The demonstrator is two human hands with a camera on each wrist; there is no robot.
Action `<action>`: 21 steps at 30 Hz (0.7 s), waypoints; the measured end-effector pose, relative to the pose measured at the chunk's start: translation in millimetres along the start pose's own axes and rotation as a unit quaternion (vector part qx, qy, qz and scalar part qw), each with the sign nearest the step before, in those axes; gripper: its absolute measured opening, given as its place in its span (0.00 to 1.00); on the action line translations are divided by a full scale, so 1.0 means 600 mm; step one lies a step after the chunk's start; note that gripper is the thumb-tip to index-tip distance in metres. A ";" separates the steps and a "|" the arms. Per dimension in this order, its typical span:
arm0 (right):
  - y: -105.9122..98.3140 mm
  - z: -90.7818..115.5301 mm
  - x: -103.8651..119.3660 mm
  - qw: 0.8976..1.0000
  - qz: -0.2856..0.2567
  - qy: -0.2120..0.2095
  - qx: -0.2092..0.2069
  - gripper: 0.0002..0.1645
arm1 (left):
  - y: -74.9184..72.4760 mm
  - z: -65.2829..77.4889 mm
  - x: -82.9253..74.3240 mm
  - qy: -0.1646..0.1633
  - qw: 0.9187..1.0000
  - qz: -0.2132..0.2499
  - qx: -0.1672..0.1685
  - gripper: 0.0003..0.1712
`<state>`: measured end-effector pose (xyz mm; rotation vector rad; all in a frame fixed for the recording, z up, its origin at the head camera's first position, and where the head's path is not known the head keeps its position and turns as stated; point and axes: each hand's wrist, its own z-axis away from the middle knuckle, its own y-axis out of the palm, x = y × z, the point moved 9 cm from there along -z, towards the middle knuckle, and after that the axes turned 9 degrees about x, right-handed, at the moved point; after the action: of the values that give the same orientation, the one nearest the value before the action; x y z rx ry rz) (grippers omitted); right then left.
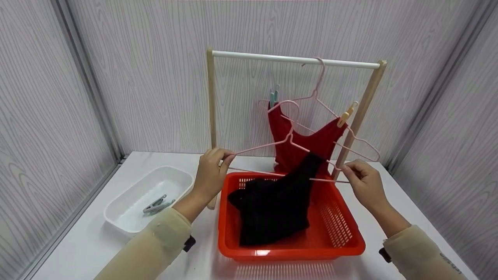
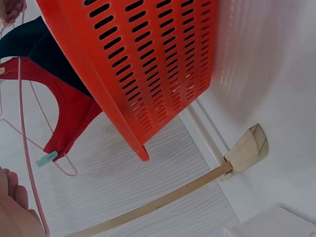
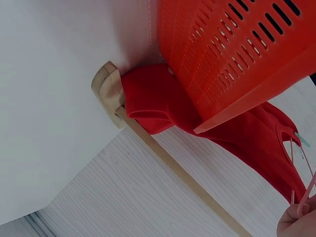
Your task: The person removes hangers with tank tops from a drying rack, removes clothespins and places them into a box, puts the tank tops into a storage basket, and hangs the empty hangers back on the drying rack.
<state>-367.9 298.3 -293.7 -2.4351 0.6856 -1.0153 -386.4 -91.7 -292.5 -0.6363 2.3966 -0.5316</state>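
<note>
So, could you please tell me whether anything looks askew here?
Yes: the black garment looks lopsided, catching the held pink hanger on one side only, while the rest droops into the red basket.

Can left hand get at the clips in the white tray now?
Probably not yet: the left hand pinches the pink hanger with the black garment. Otherwise the way looks free: nothing covers the clips.

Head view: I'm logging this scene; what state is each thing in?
Held hanger, gripped near both ends
Black garment, one strap on held hanger
Rack, standing
Other hanger, hooked on the rack
Red garment, clipped to other hanger
Green clothespin, clamped
Yellow clothespin, clamped
Basket, upright
White tray, upright
Grey clothespins, lying in tray
Left hand, pinching held hanger
Right hand, likewise
</note>
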 end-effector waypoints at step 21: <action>0.008 -0.033 0.062 0.998 0.046 -0.044 -0.002 0.09 | 0.004 0.007 0.005 -0.015 1.000 0.000 -0.007 0.07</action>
<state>-361.1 269.1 -263.7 -2.4113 0.7612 -0.8681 -386.7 -92.2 -297.8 -0.6464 2.3745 -0.5030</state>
